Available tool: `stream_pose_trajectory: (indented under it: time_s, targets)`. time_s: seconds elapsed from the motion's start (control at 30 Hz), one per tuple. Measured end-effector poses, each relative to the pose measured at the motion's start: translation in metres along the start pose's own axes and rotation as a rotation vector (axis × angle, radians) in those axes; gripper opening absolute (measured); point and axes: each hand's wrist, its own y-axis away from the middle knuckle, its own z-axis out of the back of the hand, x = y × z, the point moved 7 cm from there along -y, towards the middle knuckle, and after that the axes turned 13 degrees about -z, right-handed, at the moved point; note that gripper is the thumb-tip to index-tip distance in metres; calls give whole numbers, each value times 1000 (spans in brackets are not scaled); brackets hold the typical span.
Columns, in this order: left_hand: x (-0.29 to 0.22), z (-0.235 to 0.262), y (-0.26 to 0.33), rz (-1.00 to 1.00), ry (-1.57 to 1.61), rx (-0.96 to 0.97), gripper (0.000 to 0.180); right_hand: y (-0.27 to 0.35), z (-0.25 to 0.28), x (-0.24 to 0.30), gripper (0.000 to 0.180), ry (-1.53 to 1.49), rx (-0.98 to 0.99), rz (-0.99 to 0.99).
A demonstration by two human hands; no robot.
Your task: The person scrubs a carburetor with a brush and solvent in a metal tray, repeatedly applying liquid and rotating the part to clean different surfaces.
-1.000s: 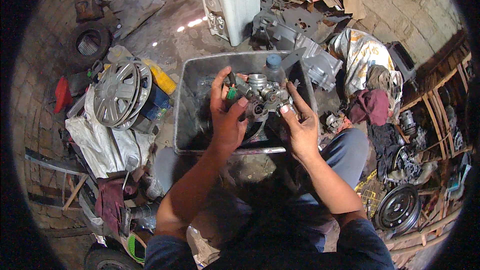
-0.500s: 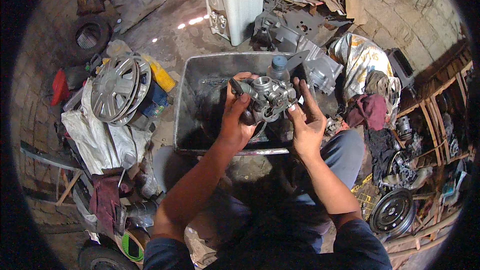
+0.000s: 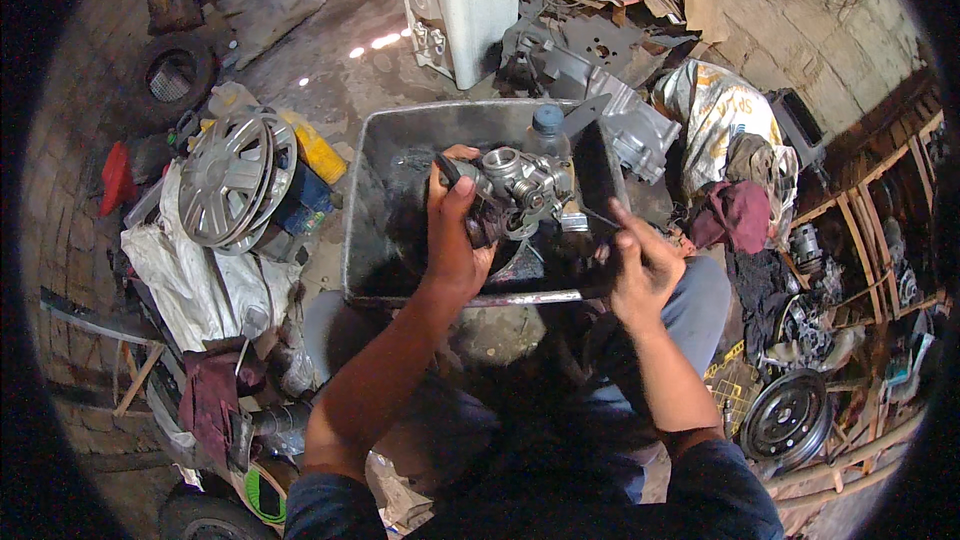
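Note:
My left hand [image 3: 455, 230] is wrapped round the left side of a silver carburetor [image 3: 525, 183], holding it up over a dark grey tub [image 3: 405, 297]. Its round bore faces up, and a black piece [image 3: 447, 170] sticks out by my thumb. To the right, my right hand [image 3: 645, 265] is apart from the carburetor, index finger stretched out and thumb close to it. A thin dark rod [image 3: 600, 215] runs toward these fingers; its end is hidden. Beside the carburetor shows a flat brush-like piece with a shiny metal band [image 3: 574, 222]. A clear bottle with a blue cap [image 3: 547, 120] stands behind.
Behind the tub are a white water dispenser [image 3: 460, 20] and a grey metal housing [image 3: 640, 135]. Hubcaps [image 3: 225, 180] lie on a white sack [image 3: 190, 280] at left. At right are a maroon cloth [image 3: 735, 215], a black wheel rim [image 3: 785, 423] and wooden racks [image 3: 870, 250] with parts.
My right hand has come off the carburetor and moved right and down. My left hand has shifted slightly left with the carburetor. The view has shifted a little.

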Motion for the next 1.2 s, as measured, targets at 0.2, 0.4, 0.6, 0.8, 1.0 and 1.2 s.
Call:
stream_pose_trajectory:
  time_s: [0.2, 0.4, 0.6, 0.8, 1.0, 1.2]
  targets:
    - [-5, -2, 4, 23, -155, -33, 35, 4, -25, -5, 23, 81, 194, 75]
    - [-2, -2, 2, 55, -137, -32, 29, 3, -32, 6, 24, 295, 113, 258]
    - [1, 1, -2, 6, -226, 20, 26, 6, -43, 13, 26, 424, 183, 295]
    - [3, 8, -3, 93, -321, -48, 24, -3, -44, 1, 22, 297, 228, 127]
    - [4, 9, -1, 185, -464, -82, 38, -2, -46, -4, 16, 338, 224, 181]
    - [11, 10, -6, 181, -414, -21, 38, -4, -41, -6, 13, 381, 160, 184]
